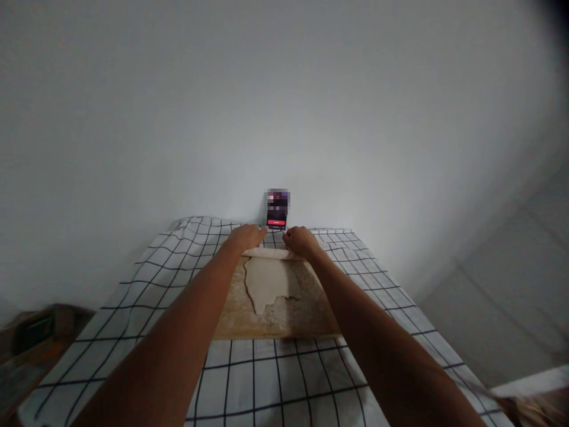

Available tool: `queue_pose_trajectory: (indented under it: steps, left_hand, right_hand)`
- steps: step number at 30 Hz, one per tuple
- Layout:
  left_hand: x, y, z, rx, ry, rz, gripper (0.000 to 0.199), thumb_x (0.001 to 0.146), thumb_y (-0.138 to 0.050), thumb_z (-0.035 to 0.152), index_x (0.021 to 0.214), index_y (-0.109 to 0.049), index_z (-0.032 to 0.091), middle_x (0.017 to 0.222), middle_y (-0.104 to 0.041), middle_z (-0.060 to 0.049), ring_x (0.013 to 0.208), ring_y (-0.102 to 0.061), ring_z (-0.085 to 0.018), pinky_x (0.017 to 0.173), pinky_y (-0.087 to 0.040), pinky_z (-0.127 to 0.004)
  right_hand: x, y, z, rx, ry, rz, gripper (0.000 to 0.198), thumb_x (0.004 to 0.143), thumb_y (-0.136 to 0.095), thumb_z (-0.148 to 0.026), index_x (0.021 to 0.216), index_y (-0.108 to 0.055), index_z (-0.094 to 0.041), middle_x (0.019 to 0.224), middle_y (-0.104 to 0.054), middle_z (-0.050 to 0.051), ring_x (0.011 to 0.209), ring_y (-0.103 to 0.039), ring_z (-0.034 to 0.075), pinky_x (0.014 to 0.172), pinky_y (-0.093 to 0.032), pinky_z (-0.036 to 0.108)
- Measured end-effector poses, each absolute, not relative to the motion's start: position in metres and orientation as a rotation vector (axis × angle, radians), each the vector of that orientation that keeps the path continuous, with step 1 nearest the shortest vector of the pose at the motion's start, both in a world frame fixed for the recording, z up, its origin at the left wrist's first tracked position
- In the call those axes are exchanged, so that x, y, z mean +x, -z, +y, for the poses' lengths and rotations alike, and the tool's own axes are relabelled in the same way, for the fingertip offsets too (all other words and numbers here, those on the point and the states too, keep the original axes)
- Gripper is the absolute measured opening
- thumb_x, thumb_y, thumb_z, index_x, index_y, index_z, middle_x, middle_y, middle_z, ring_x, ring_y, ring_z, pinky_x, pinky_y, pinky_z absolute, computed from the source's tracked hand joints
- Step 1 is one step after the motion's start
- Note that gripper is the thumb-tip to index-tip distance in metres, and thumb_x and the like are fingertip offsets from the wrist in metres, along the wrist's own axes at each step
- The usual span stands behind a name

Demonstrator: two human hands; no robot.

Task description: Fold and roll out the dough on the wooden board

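A thin, uneven sheet of pale dough [271, 281] lies on a floured wooden board [237, 326]. Across its far edge runs a pale rolling pin [272, 254]; I cannot tell whether dough is wrapped round it. My left hand [245, 237] is closed over the pin's left end, thumb pointing inward. At the right end my right hand [301, 241] is curled in the same way, knuckles up. Both forearms reach forward along the board's sides. The undersides of the fingers are hidden.
A phone [277, 210] with a lit, partly blurred screen leans on the wall [284, 118] just beyond my hands. A white cloth with black checks [267, 385] covers the table. A box-like object [40, 332] stands low at the left.
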State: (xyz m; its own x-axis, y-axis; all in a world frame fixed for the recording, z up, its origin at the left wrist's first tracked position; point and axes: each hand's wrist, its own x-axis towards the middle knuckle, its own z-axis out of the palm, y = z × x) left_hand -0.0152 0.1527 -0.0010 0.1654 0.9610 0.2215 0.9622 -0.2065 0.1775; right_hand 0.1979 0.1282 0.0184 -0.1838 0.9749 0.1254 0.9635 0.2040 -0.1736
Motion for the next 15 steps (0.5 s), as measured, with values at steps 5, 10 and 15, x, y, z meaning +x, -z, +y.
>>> queue_pose_trajectory:
  steps: [5, 10, 15]
  left_hand:
    - [-0.013, -0.004, 0.166, -2.444, 0.266, -2.037, 0.056, 0.119, -0.039, 0.042, 0.11, -0.078, 0.003, 0.099, -0.082, -0.017, 0.104, -0.074, -0.022, 0.104, -0.046, -0.038]
    - [-0.013, -0.004, 0.176, -2.387, 0.29, -2.085, 0.066, 0.119, -0.033, 0.042, 0.094, -0.079, 0.003, 0.093, -0.082, -0.018, 0.098, -0.074, -0.019, 0.097, -0.048, -0.034]
    - [-0.017, 0.001, 0.182, -2.316, 0.3, -2.166, 0.053, 0.112, -0.048, 0.04, 0.091, -0.08, 0.004, 0.092, -0.082, -0.02, 0.095, -0.074, -0.02, 0.095, -0.051, -0.035]
  right_hand:
    - [0.197, -0.014, 0.156, -1.866, -0.057, -2.35, 0.042, 0.108, -0.051, -0.036, 0.128, -0.081, -0.015, 0.127, -0.08, 0.02, 0.116, -0.078, 0.028, 0.094, -0.055, 0.031]
    - [0.197, -0.009, 0.175, -1.89, -0.039, -2.353, 0.042, 0.107, -0.056, -0.037, 0.132, -0.08, -0.013, 0.127, -0.08, 0.022, 0.116, -0.078, 0.028, 0.093, -0.056, 0.03]
    - [0.196, -0.007, 0.18, -1.922, -0.043, -2.31, 0.044, 0.107, -0.057, -0.04, 0.134, -0.079, -0.013, 0.127, -0.08, 0.023, 0.119, -0.077, 0.031, 0.094, -0.057, 0.033]
